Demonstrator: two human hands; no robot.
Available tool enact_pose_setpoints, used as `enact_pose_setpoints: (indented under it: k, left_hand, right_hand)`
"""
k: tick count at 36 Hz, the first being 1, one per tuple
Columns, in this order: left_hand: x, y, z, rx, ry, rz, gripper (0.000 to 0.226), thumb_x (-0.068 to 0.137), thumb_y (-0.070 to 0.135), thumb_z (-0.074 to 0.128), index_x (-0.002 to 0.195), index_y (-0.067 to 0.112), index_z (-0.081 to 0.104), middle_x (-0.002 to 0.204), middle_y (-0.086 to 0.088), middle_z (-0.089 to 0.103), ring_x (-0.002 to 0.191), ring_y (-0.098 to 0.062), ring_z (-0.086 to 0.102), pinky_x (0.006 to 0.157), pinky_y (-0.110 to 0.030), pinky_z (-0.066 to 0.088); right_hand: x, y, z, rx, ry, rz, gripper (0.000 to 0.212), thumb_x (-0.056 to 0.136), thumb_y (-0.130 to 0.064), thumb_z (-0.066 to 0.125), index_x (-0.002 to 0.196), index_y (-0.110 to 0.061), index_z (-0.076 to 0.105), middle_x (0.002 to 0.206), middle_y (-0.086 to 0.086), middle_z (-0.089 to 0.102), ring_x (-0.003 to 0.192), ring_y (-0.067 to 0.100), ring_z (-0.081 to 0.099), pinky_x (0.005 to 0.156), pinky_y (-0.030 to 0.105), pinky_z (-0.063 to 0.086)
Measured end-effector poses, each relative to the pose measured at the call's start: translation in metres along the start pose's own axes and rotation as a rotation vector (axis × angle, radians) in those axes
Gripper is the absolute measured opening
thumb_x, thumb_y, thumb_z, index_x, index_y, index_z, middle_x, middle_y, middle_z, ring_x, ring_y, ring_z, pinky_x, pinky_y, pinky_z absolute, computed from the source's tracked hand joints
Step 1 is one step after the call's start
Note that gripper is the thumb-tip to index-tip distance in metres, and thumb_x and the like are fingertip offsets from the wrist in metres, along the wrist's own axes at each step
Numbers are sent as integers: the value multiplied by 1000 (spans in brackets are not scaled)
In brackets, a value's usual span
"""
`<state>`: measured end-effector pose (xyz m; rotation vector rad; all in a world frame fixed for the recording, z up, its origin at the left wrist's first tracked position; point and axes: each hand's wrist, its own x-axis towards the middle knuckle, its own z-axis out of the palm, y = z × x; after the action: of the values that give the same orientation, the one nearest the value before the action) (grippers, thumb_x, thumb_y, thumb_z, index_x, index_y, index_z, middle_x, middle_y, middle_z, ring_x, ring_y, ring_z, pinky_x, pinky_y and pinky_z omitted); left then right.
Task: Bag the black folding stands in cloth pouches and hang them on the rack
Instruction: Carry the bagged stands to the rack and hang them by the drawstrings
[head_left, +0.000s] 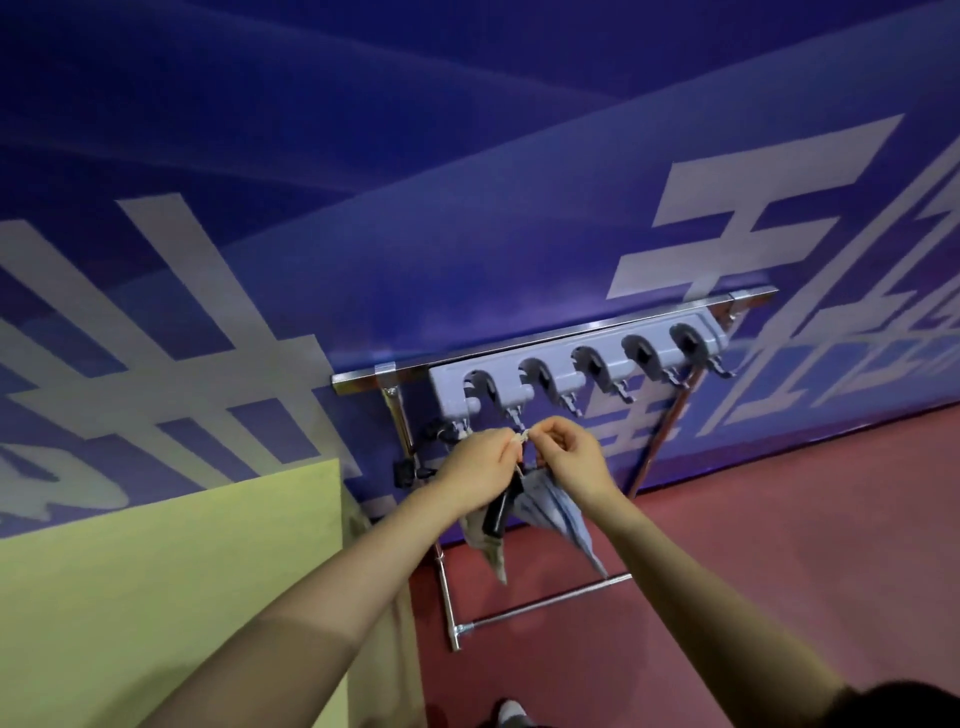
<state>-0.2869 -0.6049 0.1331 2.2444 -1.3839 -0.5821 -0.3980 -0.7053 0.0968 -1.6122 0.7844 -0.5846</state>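
A grey cloth pouch hangs below my hands, with a black folding stand sticking out of its mouth. My left hand and my right hand both pinch the pouch's pale drawstring right under the second hook from the left of the grey hook rack. The rack is fixed to a chrome rail on a metal frame. Whether the string sits on the hook I cannot tell. A black item hangs at the rack's leftmost hook, partly hidden by my left hand.
A yellow-green table fills the lower left, close to the frame's left leg. Behind the rack stands a blue wall with white lettering. Red floor spreads to the right. Three hooks to the right hang bare.
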Motion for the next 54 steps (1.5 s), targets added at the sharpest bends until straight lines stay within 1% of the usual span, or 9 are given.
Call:
enact_pose_setpoints:
  k: [4, 8, 16, 24, 34, 39, 45, 50, 54]
  left_hand:
    - [-2, 16, 8, 210, 54, 35, 28, 102, 24, 35, 92, 10, 56, 97, -15, 62, 95, -34, 56, 79, -41, 39]
    - [-2, 24, 3, 492, 86, 105, 28, 102, 28, 33, 102, 14, 58, 103, -6, 63, 104, -26, 51, 100, -45, 31]
    - [28, -2, 0, 480, 57, 116, 29, 99, 28, 42, 101, 15, 68, 108, 1, 53, 121, -18, 40, 117, -54, 2]
    - [35, -13, 6, 507, 210, 65, 27, 96, 31, 50, 96, 17, 72, 108, 4, 54, 118, -17, 44, 113, -48, 4]
    - [50, -8, 11, 672, 110, 32, 34, 100, 34, 39, 109, 20, 68, 112, 1, 57, 113, -23, 43, 100, -37, 25]
    - [51, -21, 12, 589, 152, 128, 28, 97, 28, 46, 108, 15, 68, 109, -2, 58, 113, -23, 46, 106, -36, 21]
    - [32, -46, -14, 230, 408, 270, 28, 90, 20, 48, 101, 11, 72, 99, -2, 62, 101, -22, 52, 88, -35, 43]
    - [5, -76, -33, 79, 541, 40, 25, 93, 9, 47, 103, 14, 70, 96, 0, 59, 97, -21, 51, 81, -30, 40]
    - [-11, -94, -31, 0, 491, -92, 30, 98, 13, 45, 121, 20, 63, 100, 0, 55, 93, -20, 55, 74, -32, 43]
  right_hand:
    - [3, 14, -6, 64, -48, -9, 20, 95, -4, 57, 78, -12, 63, 62, -8, 59, 59, 5, 52, 60, 19, 44]
    - [4, 21, -11, 131, -32, -22, 23, 94, 2, 56, 76, -12, 62, 61, -9, 61, 58, 4, 54, 59, 18, 45]
    - [13, 31, -4, 177, -41, 35, 15, 95, -7, 59, 87, 5, 63, 60, 2, 56, 56, 7, 53, 61, 21, 44]
    - [26, 34, 0, 123, -39, 17, 14, 95, -13, 60, 87, -2, 63, 69, 10, 61, 65, 16, 58, 64, 31, 48]
    - [46, 46, 1, 60, -117, 76, 14, 97, -13, 57, 86, -5, 62, 69, 2, 59, 63, 7, 56, 63, 19, 47]
    - [45, 53, 4, 67, -134, 106, 19, 97, -13, 57, 79, -16, 62, 73, -2, 63, 69, 5, 58, 70, 19, 48]
    - [53, 50, 4, 37, -190, 138, 18, 97, -15, 57, 81, -12, 63, 75, -3, 64, 68, -3, 58, 69, 12, 45]
    - [52, 50, 3, 13, -183, 133, 18, 97, -16, 57, 81, -13, 62, 70, -6, 59, 57, -8, 52, 60, 7, 40]
    - [47, 51, 8, 12, -157, 132, 17, 99, -16, 53, 92, -6, 66, 83, 5, 63, 73, 6, 56, 63, 7, 43]
